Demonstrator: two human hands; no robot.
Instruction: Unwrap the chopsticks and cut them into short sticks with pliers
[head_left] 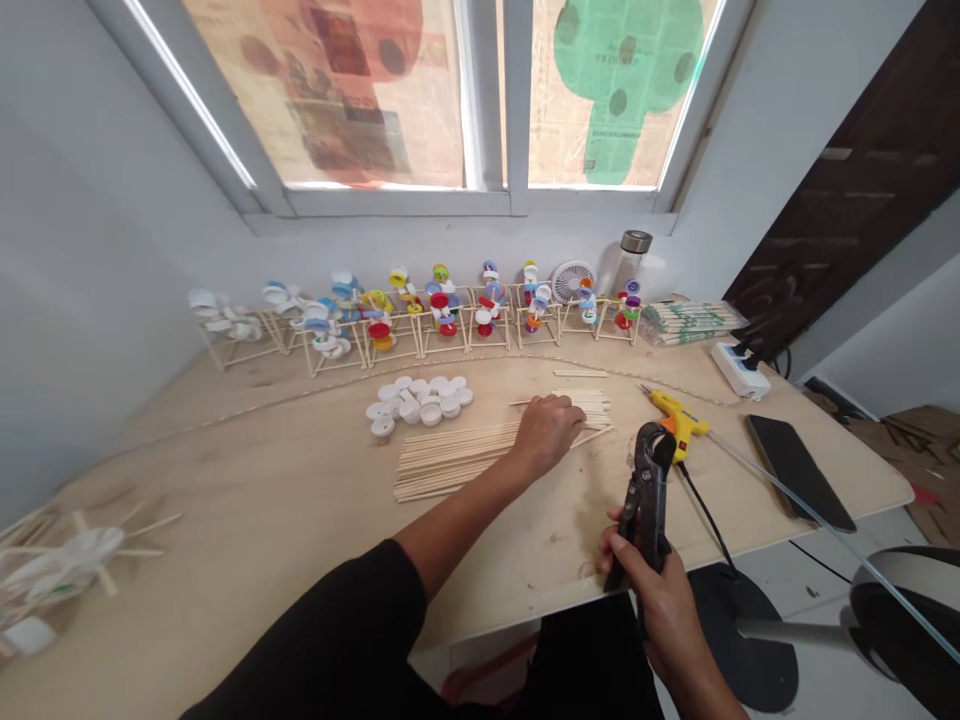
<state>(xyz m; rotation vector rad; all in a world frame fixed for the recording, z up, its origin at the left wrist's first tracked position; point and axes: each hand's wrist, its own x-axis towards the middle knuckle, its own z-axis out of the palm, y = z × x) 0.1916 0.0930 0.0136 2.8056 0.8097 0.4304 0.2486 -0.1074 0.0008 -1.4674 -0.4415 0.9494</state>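
wooden sticks [457,460]: loose pile near the middle of the plywood desk [225,490], with more stacked toward its right side. along the far edge: row of finished-looking stick frames [442,335] fitted with bottle caps. unused so far: white caps [418,405], heaped just beyond the pile. left hand [547,435]: flat on the sticks, not grasping. right hand [649,610]: clenched around black cutters [643,500], near the yellow glue gun [679,420].

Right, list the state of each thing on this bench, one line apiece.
Loose wooden sticks: lying side by side
Left hand: resting on them
Black cutters: held upright
Right hand: gripping them
White bottle caps: clustered together
Yellow hot glue gun: lying down, cord attached
White power strip: plug inserted
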